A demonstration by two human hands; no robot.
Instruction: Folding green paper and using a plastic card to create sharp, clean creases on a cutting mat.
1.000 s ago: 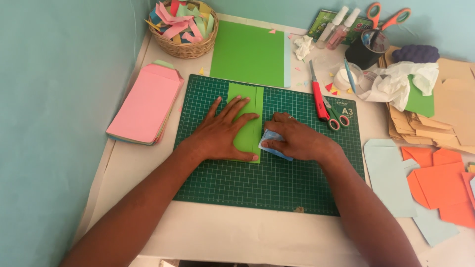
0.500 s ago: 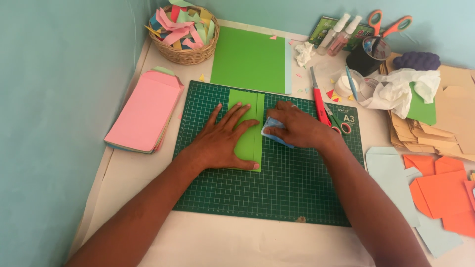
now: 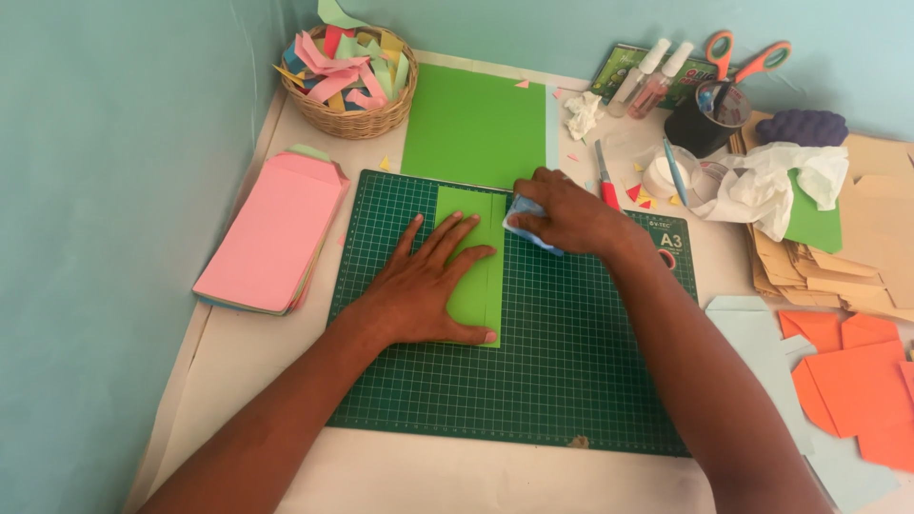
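Observation:
A folded green paper [image 3: 473,224] lies upright on the dark green cutting mat [image 3: 571,371]. My left hand [image 3: 428,286] rests flat on it, fingers spread, pinning its lower half. My right hand [image 3: 564,214] grips a small light blue cloth [image 3: 524,224] and presses it against the paper's upper right edge, along the fold.
A larger green sheet [image 3: 476,124] lies behind the mat. A wicker basket of paper scraps [image 3: 350,81] stands at back left, a pink envelope stack [image 3: 271,233] at left. Scissors in a cup [image 3: 719,95], bottles, tissue, brown, orange [image 3: 847,381] and pale blue papers crowd the right.
My right hand has slid the blue cloth up along the fold, from the paper's lower part to its top edge. My left hand stays flat on the paper.

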